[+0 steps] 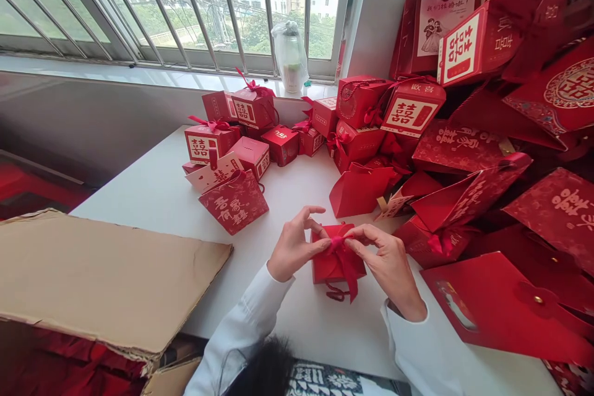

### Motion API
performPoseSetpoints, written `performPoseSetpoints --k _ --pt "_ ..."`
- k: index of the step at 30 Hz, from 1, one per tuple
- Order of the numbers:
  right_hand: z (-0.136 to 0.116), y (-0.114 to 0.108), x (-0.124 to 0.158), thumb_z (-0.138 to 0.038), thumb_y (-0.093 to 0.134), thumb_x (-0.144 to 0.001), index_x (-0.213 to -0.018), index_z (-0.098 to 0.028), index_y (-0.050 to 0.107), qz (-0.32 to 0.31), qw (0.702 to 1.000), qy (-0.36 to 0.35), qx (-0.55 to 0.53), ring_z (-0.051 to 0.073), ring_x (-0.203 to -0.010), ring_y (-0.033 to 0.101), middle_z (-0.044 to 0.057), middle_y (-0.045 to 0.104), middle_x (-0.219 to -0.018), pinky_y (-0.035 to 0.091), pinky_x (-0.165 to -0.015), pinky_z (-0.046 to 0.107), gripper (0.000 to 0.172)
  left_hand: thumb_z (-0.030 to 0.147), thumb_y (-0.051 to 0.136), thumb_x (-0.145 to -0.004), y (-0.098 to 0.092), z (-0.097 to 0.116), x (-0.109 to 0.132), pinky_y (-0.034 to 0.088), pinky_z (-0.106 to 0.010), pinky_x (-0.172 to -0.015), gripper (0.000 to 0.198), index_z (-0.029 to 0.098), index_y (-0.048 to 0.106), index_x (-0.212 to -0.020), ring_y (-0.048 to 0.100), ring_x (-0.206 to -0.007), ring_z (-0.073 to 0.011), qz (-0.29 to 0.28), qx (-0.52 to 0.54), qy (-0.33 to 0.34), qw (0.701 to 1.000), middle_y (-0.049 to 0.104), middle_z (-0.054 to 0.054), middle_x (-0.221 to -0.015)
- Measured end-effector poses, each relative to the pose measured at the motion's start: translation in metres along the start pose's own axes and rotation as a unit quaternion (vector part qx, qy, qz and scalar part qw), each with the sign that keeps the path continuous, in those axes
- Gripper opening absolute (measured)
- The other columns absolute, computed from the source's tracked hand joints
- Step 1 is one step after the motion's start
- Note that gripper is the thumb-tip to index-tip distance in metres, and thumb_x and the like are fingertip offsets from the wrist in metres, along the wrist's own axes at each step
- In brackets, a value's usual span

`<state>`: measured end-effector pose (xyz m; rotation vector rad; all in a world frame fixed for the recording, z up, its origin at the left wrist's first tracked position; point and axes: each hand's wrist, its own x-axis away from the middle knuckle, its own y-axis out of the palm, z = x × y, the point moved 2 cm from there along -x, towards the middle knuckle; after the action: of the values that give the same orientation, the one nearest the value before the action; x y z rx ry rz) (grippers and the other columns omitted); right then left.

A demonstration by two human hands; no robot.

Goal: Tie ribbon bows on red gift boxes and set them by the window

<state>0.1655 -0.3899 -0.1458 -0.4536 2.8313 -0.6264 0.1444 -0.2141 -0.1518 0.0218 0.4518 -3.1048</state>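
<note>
A small red gift box (322,272) stands on the white table in front of me. Across its top lies a red ribbon (346,263) with a knot or bow in the middle and a tail hanging down the near side. My left hand (297,241) pinches the ribbon between thumb and forefinger at the left of the knot. On the other side my right hand (385,263) pinches it the same way. A dark red cord handle (337,292) sticks out at the box's near edge.
Several red boxes (283,143) stand at the table's back. A red bag (234,201) leans to the left. Many red boxes and bags (464,145) pile up on the right. An open cardboard box (102,272) is at lower left. A wrapped cup (292,62) stands on the windowsill.
</note>
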Motion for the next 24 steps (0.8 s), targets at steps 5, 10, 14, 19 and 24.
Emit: performPoseSetpoints --k 5,10,14,19,24 --pt "0.003 0.001 0.002 -0.036 0.054 -0.087 -0.077 -0.022 0.064 -0.012 0.999 0.028 0.011 0.014 -0.068 0.055 -0.002 0.063 -0.073 0.042 -0.066 0.022 0.020 0.026 0.064 -0.077 -0.006 0.003 0.004 0.045 -0.029 -0.078 0.039 0.019 0.051 -0.114 0.060 -0.073 -0.0146 0.011 -0.005 -0.008 1.000 0.064 0.003 -0.071" --pt "0.004 0.000 0.002 -0.040 0.052 -0.087 -0.074 -0.021 0.061 -0.028 0.998 0.054 0.027 0.012 -0.063 0.050 -0.003 0.058 -0.068 0.039 -0.060 0.021 0.025 0.032 0.064 -0.078 -0.010 0.001 0.007 0.044 -0.027 -0.074 0.038 0.020 0.054 -0.112 0.059 -0.075 -0.0158 0.026 -0.032 -0.032 0.999 0.064 0.002 -0.073" --pt "0.003 -0.001 0.003 -0.040 0.053 -0.085 -0.071 -0.020 0.058 -0.027 0.997 0.055 0.048 0.011 -0.061 0.047 -0.004 0.055 -0.065 0.037 -0.059 0.021 0.025 0.031 0.062 -0.077 -0.007 -0.004 0.008 0.037 -0.021 -0.051 0.039 0.020 0.051 -0.113 0.053 -0.058 -0.0111 0.024 0.008 -0.076 0.997 0.061 0.002 -0.074" --pt "0.005 -0.005 0.006 -0.037 0.053 -0.082 -0.066 -0.020 0.057 -0.025 0.994 0.076 0.080 0.011 -0.058 0.045 -0.004 0.054 -0.061 0.035 -0.057 0.022 0.024 0.028 0.063 -0.075 -0.007 -0.010 0.009 0.038 -0.021 -0.056 0.039 0.019 0.052 -0.112 0.058 -0.071 -0.0139 0.083 0.031 -0.106 0.990 0.062 0.000 -0.076" --pt "0.007 -0.006 0.007 -0.037 0.052 -0.081 -0.065 -0.020 0.056 -0.036 0.992 0.083 0.083 0.012 -0.059 0.047 -0.004 0.054 -0.060 0.036 -0.058 0.022 0.024 0.027 0.062 -0.076 -0.005 -0.014 0.010 0.043 -0.026 -0.067 0.037 0.019 0.050 -0.110 0.056 -0.075 -0.0145 0.098 0.077 -0.092 0.988 0.057 0.002 -0.072"
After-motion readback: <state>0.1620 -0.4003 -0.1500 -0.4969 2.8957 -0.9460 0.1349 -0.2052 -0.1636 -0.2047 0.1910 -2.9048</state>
